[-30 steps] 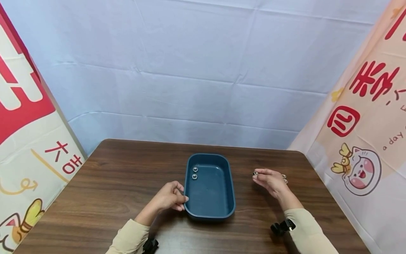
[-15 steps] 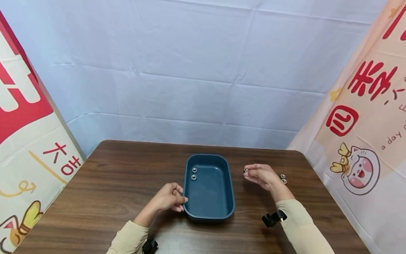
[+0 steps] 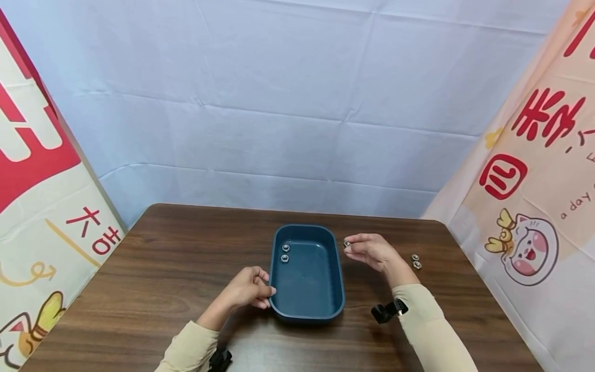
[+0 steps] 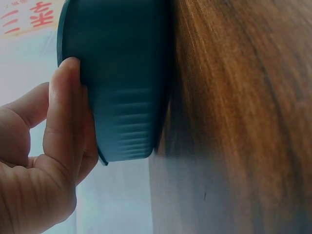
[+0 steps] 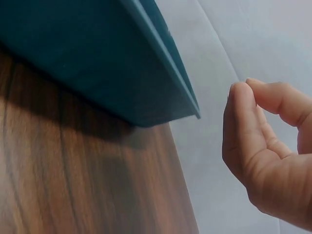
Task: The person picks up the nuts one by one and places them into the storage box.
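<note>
Pinching small silver metal nut [image 3: 346, 244] — R hand [image 3: 372, 251], just R of blue rectangular plastic tray [image 3: 307, 289]; L hand [image 3: 251, 288] clamped on tray. Poss. risk: nut drops outside if pinch slips.

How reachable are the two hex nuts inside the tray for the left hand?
Likely yes, after releasing the blue tray: the left hand pinches its left rim, the hex nuts lie along that side, and nothing covers them.

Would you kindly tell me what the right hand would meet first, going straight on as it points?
Most likely the right rim of the blue tray, though the right hand may be high enough to pass over it.
</note>
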The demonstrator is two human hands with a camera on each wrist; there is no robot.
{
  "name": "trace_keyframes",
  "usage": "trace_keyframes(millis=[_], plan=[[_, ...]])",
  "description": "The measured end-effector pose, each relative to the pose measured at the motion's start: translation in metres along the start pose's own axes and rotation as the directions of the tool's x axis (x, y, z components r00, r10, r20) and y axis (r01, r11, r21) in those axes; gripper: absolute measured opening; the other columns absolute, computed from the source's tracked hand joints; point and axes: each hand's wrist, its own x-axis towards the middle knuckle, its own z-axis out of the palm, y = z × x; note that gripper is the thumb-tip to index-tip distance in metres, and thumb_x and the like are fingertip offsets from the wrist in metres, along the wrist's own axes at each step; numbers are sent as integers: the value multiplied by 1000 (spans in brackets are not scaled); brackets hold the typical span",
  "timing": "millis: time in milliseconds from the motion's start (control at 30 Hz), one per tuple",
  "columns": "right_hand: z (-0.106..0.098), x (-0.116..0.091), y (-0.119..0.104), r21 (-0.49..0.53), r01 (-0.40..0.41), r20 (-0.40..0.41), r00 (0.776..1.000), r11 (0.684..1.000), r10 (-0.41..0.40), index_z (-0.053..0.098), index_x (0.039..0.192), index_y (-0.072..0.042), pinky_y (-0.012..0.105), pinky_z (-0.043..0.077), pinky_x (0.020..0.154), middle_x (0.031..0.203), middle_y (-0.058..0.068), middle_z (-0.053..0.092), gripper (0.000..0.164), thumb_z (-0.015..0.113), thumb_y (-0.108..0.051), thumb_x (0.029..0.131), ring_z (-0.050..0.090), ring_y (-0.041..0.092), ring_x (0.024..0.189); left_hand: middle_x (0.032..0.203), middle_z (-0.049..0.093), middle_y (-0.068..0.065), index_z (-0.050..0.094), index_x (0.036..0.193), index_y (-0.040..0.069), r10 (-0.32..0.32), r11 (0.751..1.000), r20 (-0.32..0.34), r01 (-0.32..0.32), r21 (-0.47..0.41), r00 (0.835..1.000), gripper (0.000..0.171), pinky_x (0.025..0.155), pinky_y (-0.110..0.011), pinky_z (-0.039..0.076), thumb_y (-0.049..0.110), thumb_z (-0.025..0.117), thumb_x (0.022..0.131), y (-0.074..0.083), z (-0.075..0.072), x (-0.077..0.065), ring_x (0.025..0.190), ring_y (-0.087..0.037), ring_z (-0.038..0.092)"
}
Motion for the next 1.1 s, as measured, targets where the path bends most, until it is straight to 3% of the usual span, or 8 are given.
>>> trace_keyframes(millis=[267,533,867,1100], plan=[[15,7,-6,-36,-6,-23,1000,999,5,58,104,11,43,49,84,85,14,65,23,59,15,81,66,20,77,66,53,-14,42,99,-9,4,1000,-3,-4,8,1000,31,49,-31,55,-4,66,80,0,0,0,51,-19,61],[27,14,-6,-37,7,-9,1000,999,-7,60,100,11,35,55,75,86,16,64,20,57,16,82,66,19,74,67,53,-13,42,99,-9,7,1000,-1,-7,3,1000,32,48,-29,55,-3,66,79,1,1,-1,50,-19,61],[42,26,-8,-117,-14,-1,1000,993,14,55,107,14,31,55,73,85,12,63,25,58,13,83,65,18,74,66,53,-13,42,99,-9,6,1000,1,-6,1,1000,32,47,-26,54,-4,66,80,1,1,-1,50,-17,61],[53,31,-8,-220,-7,-6,1000,975,5,55,112,14,36,53,78,83,8,65,32,63,7,82,63,18,75,66,53,-13,43,99,-9,8,1000,-4,-8,4,1000,32,47,-27,54,-4,67,79,0,1,0,50,-18,61]])
